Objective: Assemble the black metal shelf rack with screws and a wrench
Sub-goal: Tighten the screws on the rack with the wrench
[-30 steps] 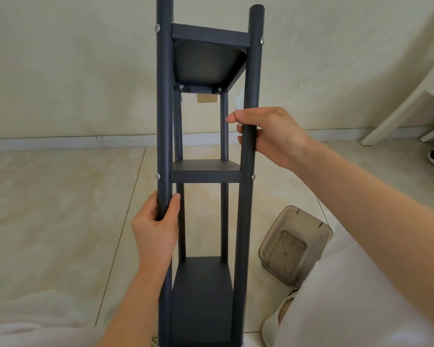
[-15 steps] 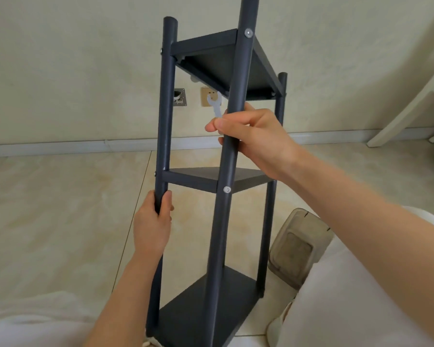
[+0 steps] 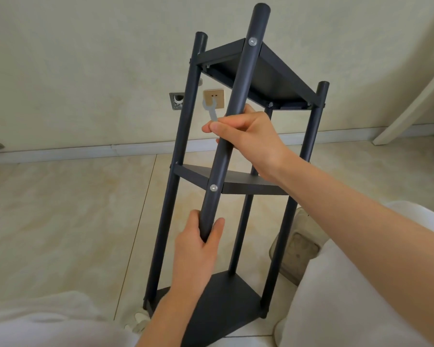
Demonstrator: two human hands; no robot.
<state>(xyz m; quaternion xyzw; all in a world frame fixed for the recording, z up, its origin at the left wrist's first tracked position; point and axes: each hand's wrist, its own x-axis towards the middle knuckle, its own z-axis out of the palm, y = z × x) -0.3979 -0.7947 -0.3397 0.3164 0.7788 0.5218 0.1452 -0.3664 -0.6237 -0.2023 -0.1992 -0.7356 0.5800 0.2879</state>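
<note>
Since the earlier frames, your left hand point(image 3: 198, 246) has moved from the left-hand post to the nearest round post point(image 3: 239, 78). The black metal shelf rack with four round posts and three shelves point(image 3: 246, 184) has turned so that one corner now faces you.

**Present state**
- The rack stands with its base on the pale tiled floor point(image 3: 60, 209), between your knees. It appears to lean.
- Your left hand is wrapped round the nearest post, just below the silver screw at the middle shelf point(image 3: 213, 188).
- Your right hand point(image 3: 248, 139) is curled round the same post above that shelf. It also pinches the small flat grey wrench point(image 3: 209, 107), whose open end points up.

**Hazards**
- Both hands hold one post only. If the joints are not yet fully tight, turning the rack by a single post is likely to twist the frame and strain the screws, including the silver screw at the top shelf point(image 3: 253, 41).
- The wrench shares a grip with the post. Any adjustment of the fingers may let it slip and fall through the shelves, or scratch the black finish.
- A leaning rack on smooth tile may slide at the base. The translucent plastic box point(image 3: 302, 246) lies just beside the right rear post and could be struck.
- Screw tightness cannot be judged from this view. Check each screw before you release the rack.
</note>
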